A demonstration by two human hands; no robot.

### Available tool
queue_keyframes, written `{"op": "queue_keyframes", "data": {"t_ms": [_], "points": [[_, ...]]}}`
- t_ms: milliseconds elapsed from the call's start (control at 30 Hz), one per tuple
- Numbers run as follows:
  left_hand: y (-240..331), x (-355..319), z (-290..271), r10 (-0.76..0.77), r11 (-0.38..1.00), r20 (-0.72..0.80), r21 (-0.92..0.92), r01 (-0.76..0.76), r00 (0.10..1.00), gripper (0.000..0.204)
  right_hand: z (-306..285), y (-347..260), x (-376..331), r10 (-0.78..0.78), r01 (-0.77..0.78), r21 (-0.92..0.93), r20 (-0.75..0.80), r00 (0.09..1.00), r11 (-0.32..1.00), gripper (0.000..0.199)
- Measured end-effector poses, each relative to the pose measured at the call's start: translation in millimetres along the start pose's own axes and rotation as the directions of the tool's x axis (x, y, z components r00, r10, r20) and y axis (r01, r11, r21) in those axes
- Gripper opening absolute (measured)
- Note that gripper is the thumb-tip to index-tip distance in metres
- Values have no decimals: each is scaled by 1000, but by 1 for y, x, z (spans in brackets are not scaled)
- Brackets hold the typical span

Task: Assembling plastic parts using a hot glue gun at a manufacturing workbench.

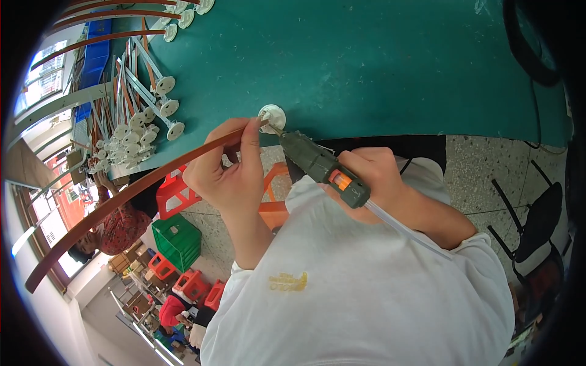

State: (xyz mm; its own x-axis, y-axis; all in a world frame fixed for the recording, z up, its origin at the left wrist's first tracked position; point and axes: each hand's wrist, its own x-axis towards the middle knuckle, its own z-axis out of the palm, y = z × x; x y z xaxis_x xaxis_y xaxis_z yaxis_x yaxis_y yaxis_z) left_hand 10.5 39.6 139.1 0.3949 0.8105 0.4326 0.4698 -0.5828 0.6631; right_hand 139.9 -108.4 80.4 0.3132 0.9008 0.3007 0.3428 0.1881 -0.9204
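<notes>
Left hand (227, 169) pinched long flat brown strip (146, 182) near end, at round white plastic-looking disc (276, 113) on green tabletop (397, 73). Right hand (377, 177) gripped dark-green glue gun (314, 160), nozzle (278, 130) at disc. Steady nozzle, still strip, clear fingertips (251, 125) seemed key.

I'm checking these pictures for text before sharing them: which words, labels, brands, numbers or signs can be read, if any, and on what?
None can be read reliably.
White shirt: small yellow print on the front, upside down and too blurred to read.
Dark green glue gun: a pale mark near its rear end, too small to read.
Brown strip and white disc: no lettering I can make out.
</notes>
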Motion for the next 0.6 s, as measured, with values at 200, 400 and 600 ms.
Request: {"op": "queue_keyframes", "data": {"t_ms": [200,400,600], "points": [[0,0,-1,-20,1000,8,-6,20,1000,8,3,1,1,-16,16,-11,-3,1000,1000,24],[2,0,0,-21,1000,-1,-16,21,1000,8,4,-1,0,-19,19,-14,-9,1000,1000,24],[0,0,-1,0,1000,4,-9,0,1000,9,1,-4,0,-15,15,-30,-9,1000,999,24]]}}
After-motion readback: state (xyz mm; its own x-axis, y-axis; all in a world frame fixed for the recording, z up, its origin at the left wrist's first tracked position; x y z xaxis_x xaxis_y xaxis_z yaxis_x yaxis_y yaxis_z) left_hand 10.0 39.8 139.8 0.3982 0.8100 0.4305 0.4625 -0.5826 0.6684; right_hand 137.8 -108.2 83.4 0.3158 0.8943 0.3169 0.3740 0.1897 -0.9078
